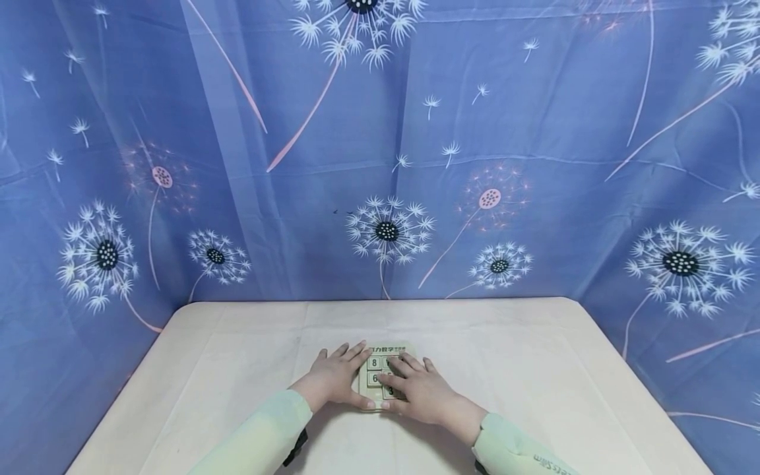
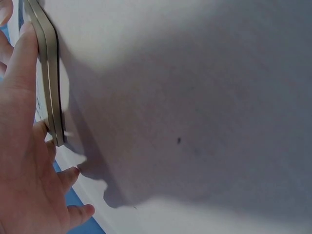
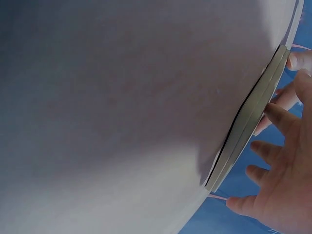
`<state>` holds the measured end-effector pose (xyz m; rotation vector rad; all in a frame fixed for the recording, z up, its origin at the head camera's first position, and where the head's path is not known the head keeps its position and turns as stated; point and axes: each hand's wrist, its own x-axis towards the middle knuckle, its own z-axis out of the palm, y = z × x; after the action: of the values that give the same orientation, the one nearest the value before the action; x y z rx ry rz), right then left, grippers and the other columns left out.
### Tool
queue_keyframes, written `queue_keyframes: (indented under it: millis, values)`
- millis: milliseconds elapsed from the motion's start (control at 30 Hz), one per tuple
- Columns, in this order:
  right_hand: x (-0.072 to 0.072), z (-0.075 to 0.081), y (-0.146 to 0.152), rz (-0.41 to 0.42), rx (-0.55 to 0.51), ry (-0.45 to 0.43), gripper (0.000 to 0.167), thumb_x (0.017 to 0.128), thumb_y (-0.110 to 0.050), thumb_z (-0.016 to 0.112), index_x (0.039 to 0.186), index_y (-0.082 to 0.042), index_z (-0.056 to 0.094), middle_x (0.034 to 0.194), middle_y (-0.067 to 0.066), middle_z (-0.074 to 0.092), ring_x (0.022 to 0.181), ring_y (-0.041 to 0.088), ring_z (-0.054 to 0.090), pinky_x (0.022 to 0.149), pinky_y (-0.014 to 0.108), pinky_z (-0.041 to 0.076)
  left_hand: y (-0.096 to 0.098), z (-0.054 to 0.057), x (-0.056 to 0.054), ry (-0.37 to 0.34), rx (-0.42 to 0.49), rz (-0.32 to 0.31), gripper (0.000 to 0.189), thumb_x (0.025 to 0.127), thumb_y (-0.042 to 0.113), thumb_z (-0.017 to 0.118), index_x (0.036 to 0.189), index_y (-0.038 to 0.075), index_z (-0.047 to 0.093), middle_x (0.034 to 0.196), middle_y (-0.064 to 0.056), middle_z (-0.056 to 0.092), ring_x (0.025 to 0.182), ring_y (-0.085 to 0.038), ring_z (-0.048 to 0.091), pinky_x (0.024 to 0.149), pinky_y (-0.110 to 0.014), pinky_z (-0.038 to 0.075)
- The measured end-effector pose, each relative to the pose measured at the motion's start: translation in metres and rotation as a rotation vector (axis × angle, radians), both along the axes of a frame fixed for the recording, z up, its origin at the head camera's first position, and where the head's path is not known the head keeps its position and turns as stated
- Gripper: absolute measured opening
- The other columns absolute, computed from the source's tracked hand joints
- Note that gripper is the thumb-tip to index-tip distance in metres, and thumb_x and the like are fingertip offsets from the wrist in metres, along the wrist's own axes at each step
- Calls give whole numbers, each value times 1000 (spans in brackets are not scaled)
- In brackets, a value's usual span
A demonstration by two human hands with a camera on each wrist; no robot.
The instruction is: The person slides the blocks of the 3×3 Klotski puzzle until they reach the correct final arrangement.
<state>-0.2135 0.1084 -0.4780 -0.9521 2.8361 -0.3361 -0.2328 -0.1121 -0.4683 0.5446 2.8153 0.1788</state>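
A pale green number slide puzzle [image 1: 363, 394] lies flat on the table, with dark characters along its top and square tiles numbered 8, 6 and 3 in sight. My left hand [image 1: 338, 376] holds its left side, thumb at the bottom edge and forefinger by the top left corner. Over the right half spreads my right hand [image 1: 424, 392], its fingers on the tiles and its thumb at the lower edge, hiding several tiles. In the left wrist view the left thumb [image 2: 27, 58] lies along the board's side. From the right wrist, the board's thin edge [image 3: 248, 117] shows beside the fingers.
The pale table [image 1: 237, 356] has rounded far corners. A blue cloth [image 1: 309, 231] printed with dandelions hangs behind it and along both sides. Light green sleeves [image 1: 267, 429] cover both forearms, with a dark band at each wrist.
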Motion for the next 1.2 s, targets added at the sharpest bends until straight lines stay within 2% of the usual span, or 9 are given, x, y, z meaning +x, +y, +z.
queue_keyframes:
  millis: [533,900,1200]
  values:
    - [0,-1,1,13,-5,-8,54,98,-55,59,144,-27,61,162,12,45,152,42,36,117,76,31,0,0,0,-4,0,5,110,72,73,78,160,21,37,170,1,31,155,-34,36,123,-67,30]
    - [6,2,2,20,-10,-20,54,96,-55,61,143,-27,62,162,11,45,153,42,36,117,75,31,1,2,0,0,-13,5,110,72,74,77,160,21,37,170,1,32,155,-33,36,123,-67,31]
    - [7,0,4,35,-23,-9,54,96,-55,61,142,-27,62,161,11,47,152,42,37,116,76,32,1,-1,-1,10,-11,-1,110,72,75,77,160,20,38,169,1,33,154,-34,37,122,-67,32]
